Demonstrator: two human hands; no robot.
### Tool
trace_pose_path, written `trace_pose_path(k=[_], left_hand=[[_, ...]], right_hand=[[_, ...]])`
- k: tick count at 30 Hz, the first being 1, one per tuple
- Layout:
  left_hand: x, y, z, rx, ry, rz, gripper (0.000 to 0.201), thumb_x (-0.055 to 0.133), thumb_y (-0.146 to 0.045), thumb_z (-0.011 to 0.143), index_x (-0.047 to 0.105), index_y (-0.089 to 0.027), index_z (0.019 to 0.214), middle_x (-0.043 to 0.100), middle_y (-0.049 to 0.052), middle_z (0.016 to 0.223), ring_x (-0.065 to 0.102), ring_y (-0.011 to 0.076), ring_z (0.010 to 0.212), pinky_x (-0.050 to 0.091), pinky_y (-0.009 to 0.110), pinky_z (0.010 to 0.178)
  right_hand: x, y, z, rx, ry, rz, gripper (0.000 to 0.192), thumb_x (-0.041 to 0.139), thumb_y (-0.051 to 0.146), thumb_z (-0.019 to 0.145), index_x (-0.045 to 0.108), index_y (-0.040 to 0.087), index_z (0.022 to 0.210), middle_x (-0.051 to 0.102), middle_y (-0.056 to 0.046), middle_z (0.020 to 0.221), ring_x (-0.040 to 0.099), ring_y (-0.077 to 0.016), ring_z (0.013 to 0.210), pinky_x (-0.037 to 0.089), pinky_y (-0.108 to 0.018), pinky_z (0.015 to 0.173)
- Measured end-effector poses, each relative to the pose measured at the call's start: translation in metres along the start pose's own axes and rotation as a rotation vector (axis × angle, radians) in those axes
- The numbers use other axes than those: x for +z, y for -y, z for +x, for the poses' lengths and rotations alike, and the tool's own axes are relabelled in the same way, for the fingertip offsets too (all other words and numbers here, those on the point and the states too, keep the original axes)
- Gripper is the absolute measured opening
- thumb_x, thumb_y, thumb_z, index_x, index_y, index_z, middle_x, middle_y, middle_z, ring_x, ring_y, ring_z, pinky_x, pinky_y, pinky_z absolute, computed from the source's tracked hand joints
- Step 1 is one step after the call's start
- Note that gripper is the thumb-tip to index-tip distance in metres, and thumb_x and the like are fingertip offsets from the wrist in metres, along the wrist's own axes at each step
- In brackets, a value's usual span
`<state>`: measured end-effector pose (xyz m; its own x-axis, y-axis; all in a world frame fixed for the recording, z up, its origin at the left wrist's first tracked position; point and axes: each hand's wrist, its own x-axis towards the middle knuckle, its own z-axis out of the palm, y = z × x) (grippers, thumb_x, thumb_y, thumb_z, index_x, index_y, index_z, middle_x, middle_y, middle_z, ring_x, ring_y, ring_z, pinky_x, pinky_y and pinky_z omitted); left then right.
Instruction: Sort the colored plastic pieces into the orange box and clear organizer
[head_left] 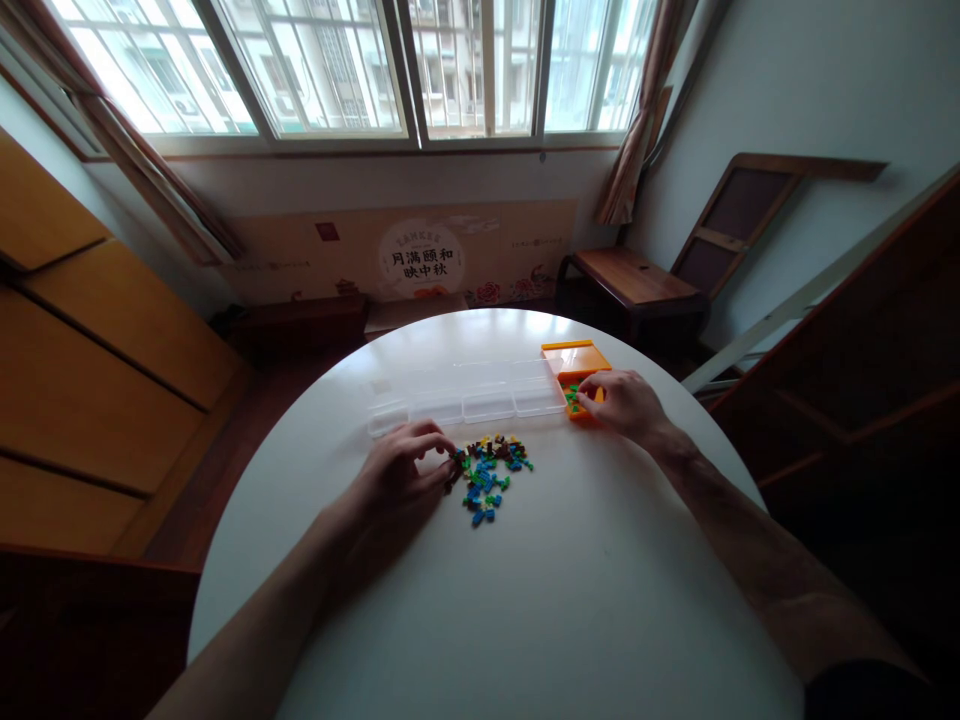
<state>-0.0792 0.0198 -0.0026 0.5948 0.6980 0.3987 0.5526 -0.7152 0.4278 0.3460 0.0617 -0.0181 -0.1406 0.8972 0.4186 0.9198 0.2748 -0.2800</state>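
A pile of small coloured bricks [489,472] in blue, green, yellow and brown lies on the round white table [525,600]. My left hand [401,470] rests palm down at the pile's left edge, fingertips touching the nearest pieces. My right hand [624,402] reaches over an open orange box [576,362] at the right; its fingertips are at the green pieces inside. Whether those fingers pinch a piece is too small to tell. A row of clear plastic boxes [465,395] with open lids stands behind the pile.
A dark wooden chair [637,285] stands beyond the table's far right. Wooden cabinets [97,340] run along the left wall. A stair rail [817,290] slopes on the right. Windows and a printed board fill the far wall.
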Motion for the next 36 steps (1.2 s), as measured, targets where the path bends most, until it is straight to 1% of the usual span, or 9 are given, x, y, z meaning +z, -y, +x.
trace_pose_path(k=[3,7,14,18,23,26,30,32,36], left_hand=[[0.002,0.002,0.0,0.009,-0.013,0.02,0.009,0.076,-0.033,0.101,0.083,-0.026,0.101,0.076,0.003,0.099,0.068,0.0161,0.082,0.049,0.03,0.076],[0.005,0.003,0.001,0.028,-0.028,0.057,0.011,0.074,-0.031,0.103,0.082,-0.026,0.099,0.077,0.003,0.097,0.068,0.0159,0.081,0.049,0.029,0.076],[0.007,0.004,0.002,0.093,-0.027,0.173,0.013,0.07,-0.03,0.106,0.083,-0.027,0.104,0.078,0.003,0.101,0.069,0.0154,0.08,0.048,0.03,0.078],[0.009,0.004,0.001,0.102,-0.022,0.21,0.015,0.067,-0.028,0.107,0.081,-0.027,0.104,0.077,0.003,0.105,0.069,0.0164,0.082,0.047,0.031,0.078],[0.009,0.002,0.002,0.104,-0.014,0.221,0.014,0.063,-0.025,0.108,0.076,-0.025,0.104,0.076,0.004,0.109,0.071,0.0181,0.086,0.049,0.033,0.083],[0.008,-0.002,0.005,0.11,-0.053,0.23,0.013,0.062,-0.025,0.109,0.074,-0.024,0.104,0.075,0.005,0.109,0.071,0.0189,0.088,0.05,0.034,0.084],[0.011,-0.011,0.009,0.096,-0.103,0.18,0.013,0.058,-0.024,0.112,0.069,-0.022,0.106,0.076,0.005,0.108,0.07,0.0167,0.082,0.051,0.032,0.082],[0.015,-0.018,0.01,0.087,-0.115,0.133,0.012,0.058,-0.025,0.113,0.067,-0.021,0.107,0.077,0.003,0.102,0.069,0.0159,0.078,0.052,0.031,0.08],[0.027,-0.032,0.013,0.097,-0.119,0.053,0.012,0.059,-0.026,0.113,0.068,-0.022,0.107,0.079,0.002,0.092,0.071,0.017,0.079,0.053,0.03,0.079]], right_hand=[[0.0,0.005,-0.001,0.025,-0.001,0.001,0.015,0.075,0.037,0.097,0.081,0.026,0.089,0.085,-0.002,0.095,0.078,-0.0266,0.09,0.05,-0.041,0.096],[-0.003,0.012,-0.002,0.005,-0.021,0.042,0.019,0.071,0.037,0.098,0.079,0.025,0.087,0.083,-0.001,0.092,0.075,-0.024,0.084,0.05,-0.04,0.094],[-0.003,0.024,-0.003,-0.074,-0.049,0.095,0.022,0.069,0.035,0.099,0.074,0.024,0.081,0.08,-0.003,0.085,0.071,-0.0224,0.077,0.05,-0.038,0.09],[-0.002,0.035,-0.005,-0.135,-0.064,0.139,0.023,0.068,0.032,0.1,0.071,0.024,0.079,0.078,-0.002,0.083,0.072,-0.0225,0.08,0.05,-0.038,0.093],[-0.004,0.05,-0.009,-0.215,-0.144,0.165,0.024,0.066,0.028,0.102,0.068,0.023,0.079,0.074,-0.003,0.08,0.071,-0.0238,0.083,0.051,-0.04,0.097],[-0.003,0.059,-0.012,-0.272,-0.177,0.202,0.025,0.065,0.026,0.102,0.066,0.023,0.078,0.071,-0.003,0.078,0.067,-0.0226,0.079,0.051,-0.04,0.096],[0.0,0.077,-0.018,-0.393,-0.127,0.329,0.021,0.066,0.024,0.103,0.069,0.023,0.083,0.069,-0.001,0.077,0.063,-0.0195,0.075,0.051,-0.039,0.094],[0.002,0.086,-0.021,-0.464,-0.087,0.39,0.019,0.066,0.026,0.104,0.07,0.023,0.086,0.072,-0.001,0.08,0.063,-0.0192,0.075,0.052,-0.038,0.093],[0.009,0.1,-0.027,-0.58,0.028,0.468,0.014,0.069,0.032,0.106,0.073,0.026,0.095,0.078,-0.001,0.089,0.07,-0.0202,0.084,0.052,-0.041,0.104]])
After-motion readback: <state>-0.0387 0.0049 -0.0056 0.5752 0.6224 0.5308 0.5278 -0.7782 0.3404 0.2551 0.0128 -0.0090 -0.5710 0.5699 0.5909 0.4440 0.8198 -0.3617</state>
